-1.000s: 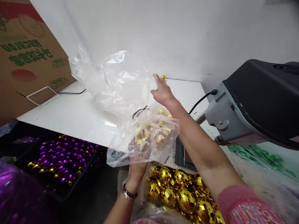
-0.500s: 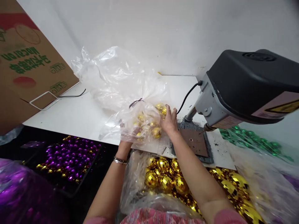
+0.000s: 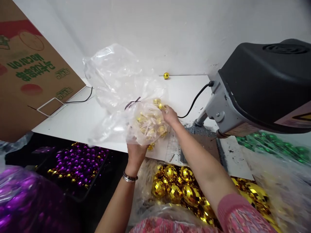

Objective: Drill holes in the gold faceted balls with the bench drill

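Here | gold balls in plastic bag lay between hands, just left of right hand, fingers bent | left hand partly veiled; neither grip could be told

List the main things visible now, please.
Clear plastic bag: 1, transparent, centre
Gold round balls: several, gold, in bag
Faceted gold balls: many, gold, bottom centre
Small gold ball: 1, gold, table's rear
Flat white table: 1, white, centre
Black-grey machine: 1, black and grey, right
Brown cardboard box: 1, brown, left
Shiny purple balls: many, purple, left
Shiny green balls: many, green, right
Left hand: 1, dark bracelet, at bag
Right hand: 1, pink sleeve, at bag
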Demonstrator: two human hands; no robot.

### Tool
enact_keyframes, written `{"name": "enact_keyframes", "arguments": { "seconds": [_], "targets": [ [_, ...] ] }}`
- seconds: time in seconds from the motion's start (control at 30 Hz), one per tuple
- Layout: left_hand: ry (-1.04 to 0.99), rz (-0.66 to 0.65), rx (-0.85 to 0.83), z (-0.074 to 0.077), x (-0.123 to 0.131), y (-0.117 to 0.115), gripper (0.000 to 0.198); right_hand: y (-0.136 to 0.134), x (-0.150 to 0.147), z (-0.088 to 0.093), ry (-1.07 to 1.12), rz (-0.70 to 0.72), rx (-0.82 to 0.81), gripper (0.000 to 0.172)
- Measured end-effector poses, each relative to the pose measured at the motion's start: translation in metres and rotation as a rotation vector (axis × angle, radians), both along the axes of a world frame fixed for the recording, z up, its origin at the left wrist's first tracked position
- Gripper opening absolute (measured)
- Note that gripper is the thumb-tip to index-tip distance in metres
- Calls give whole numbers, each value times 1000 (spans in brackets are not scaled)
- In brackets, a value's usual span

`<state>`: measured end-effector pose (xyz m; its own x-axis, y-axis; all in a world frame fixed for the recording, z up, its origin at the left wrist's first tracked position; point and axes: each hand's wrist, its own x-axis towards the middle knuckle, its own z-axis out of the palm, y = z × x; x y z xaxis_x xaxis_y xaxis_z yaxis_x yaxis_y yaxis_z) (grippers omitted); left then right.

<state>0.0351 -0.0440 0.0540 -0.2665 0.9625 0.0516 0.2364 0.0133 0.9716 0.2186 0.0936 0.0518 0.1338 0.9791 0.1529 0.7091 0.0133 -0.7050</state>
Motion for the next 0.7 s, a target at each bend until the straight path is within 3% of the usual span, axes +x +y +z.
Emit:
{"name": "enact_keyframes", "arguments": {
  "seconds": [0.1,0.2,0.27,0.3,0.37,0.47,0.57,0.7],
  "targets": [
    [237,113,121,26,-6,8,71,-44,13,18,-3,-54,135,40],
    [270,21,193,57,-8,30,51,-106,2,29,-32,37,325,39],
    [302,-119,247,74,-7,47,41,-136,-15,33,-141,393,519,32],
    [341,-199,261,81,-6,56,39,-146,-23,33,-226,568,531,31],
    [471,-347,255,88,-5,69,35,-151,-34,33,-406,751,361,35],
    [759,-358,224,89,-8,81,29,-142,-29,29,-541,567,-32,42],
    [959,-184,183,80,-16,88,37,-132,-8,24,-571,356,-173,46],
    [923,-77,124,52,-24,100,74,-125,10,23,-532,155,-276,58]
  ]
}}
